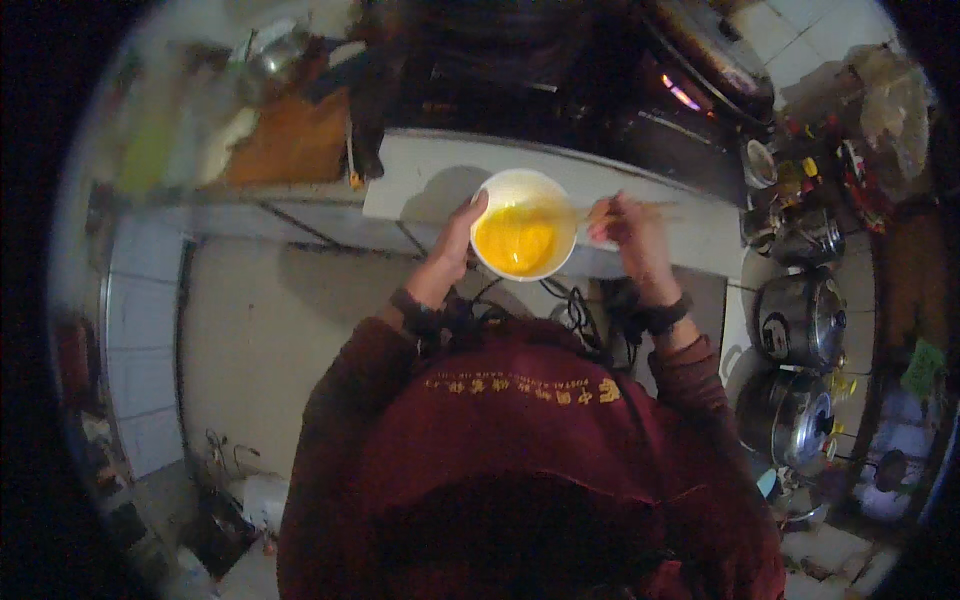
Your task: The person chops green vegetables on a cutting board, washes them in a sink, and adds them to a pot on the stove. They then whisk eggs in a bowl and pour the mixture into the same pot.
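A white bowl (523,178) holds yellow liquid (517,241) that looks like beaten egg. My left hand (455,238) grips the bowl's left side, with the thumb on the rim. To the right, my right hand (628,231) is blurred and closed around thin chopsticks (660,212). Their front part reaches over the rim into the bowl, smeared by motion, so the tips cannot be made out. The bowl is in front of my chest, over the edge of a white counter (435,154).
Behind the counter is a dark stove (510,97). A brown cutting board (292,142) lies at the left. On the right stand metal pots (799,319), a small cup (760,163) and jars. Dark cables (574,300) hang below the bowl. A maroon apron (510,420) covers my front.
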Tool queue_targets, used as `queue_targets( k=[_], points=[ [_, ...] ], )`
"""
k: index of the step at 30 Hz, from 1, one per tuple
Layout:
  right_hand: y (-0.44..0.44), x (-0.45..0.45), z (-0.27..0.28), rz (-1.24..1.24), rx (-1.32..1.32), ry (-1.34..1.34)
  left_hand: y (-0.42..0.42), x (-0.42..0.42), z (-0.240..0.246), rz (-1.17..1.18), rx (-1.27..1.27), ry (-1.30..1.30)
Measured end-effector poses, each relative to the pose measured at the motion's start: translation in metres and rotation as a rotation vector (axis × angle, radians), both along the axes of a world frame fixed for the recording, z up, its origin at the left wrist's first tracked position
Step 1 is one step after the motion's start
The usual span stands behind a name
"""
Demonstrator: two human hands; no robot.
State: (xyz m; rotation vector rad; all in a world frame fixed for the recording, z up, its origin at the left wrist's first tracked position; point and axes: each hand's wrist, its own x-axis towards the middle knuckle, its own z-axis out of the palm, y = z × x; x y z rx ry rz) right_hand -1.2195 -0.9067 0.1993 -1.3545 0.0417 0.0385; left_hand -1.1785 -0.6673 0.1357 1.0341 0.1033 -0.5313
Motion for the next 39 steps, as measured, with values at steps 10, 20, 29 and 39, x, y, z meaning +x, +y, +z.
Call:
queue_targets(
  k=[10, 20, 29, 39],
  points=[
    [0.003, 0.000, -0.010, -0.130, -0.050, 0.242, 0.004, -0.001, -0.006, 0.001, 0.024, -0.038],
    [0.000, -0.005, -0.008, -0.011, -0.060, 0.182, 0.008, 0.001, -0.020, 0.011, 0.081, -0.061],
    [0.006, -0.007, 0.003, -0.161, -0.074, 0.074, 0.011, 0.002, -0.024, -0.011, 0.050, -0.044],
    [0.009, -0.005, 0.004, -0.182, -0.170, 0.214, 0.009, -0.005, -0.016, 0.041, 0.055, -0.062]
  ],
)
